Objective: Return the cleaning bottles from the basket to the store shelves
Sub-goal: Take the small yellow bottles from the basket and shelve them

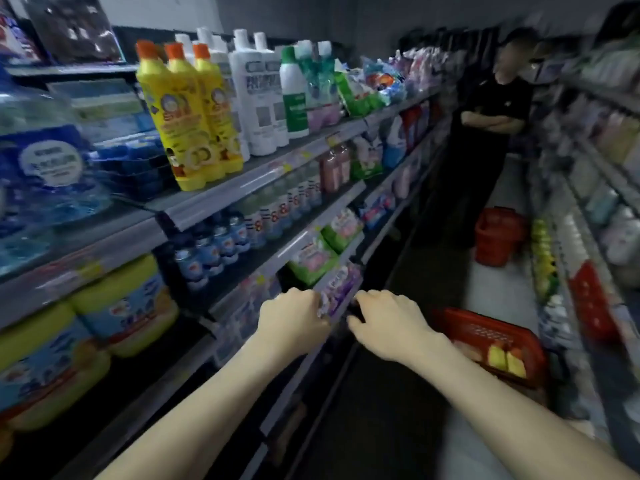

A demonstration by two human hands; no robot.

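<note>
Both arms are being held out low toward the left-hand shelves (263, 178). The left hand (294, 315) is being pressed against the left edge of a purple pack (341, 287) on a lower shelf. Its fingers are curled and mostly hidden behind the knuckles, so a grip cannot be told. The right hand (391, 323) is being held just beside the pack's right edge with fingers half curled and the thumb pointing left. Whether anything is being held there cannot be told because of blur.

The red basket (485, 332) is being left on the floor, to the right of the right wrist. Yellow bottles (505, 360) are lying inside it, near its right end.

On the upper shelf, orange-capped bottles (188, 116) are being displayed upright in a row. White bottles (258, 98) and a green bottle (294, 98) are standing beside them. Small blue bottles (207, 251) are being kept two shelves lower.

A second red basket (498, 235) is sitting farther down the aisle, near a person in black (491, 133) whose arms are being kept folded.
</note>
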